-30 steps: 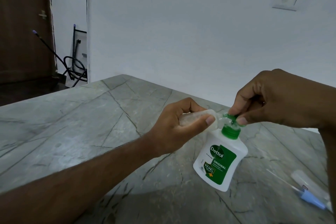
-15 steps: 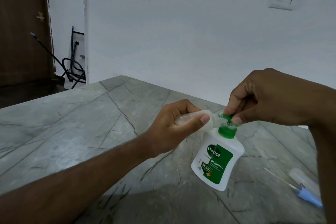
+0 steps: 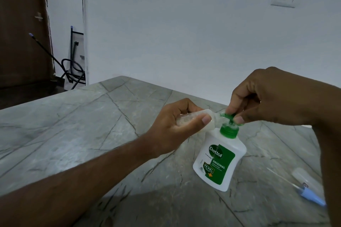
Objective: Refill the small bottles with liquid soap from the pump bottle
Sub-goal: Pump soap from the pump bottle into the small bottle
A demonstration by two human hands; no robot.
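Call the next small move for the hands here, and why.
Probably press the green pump head down. The right hand already pinches it, the left hand holds the small clear plastic bottle tilted with its mouth at the spout, and the white Dettol pump bottle stands on the grey stone table.

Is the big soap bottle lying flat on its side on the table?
No, the pump bottle stands on its base on the table, leaning slightly, with the right hand on its green pump head.
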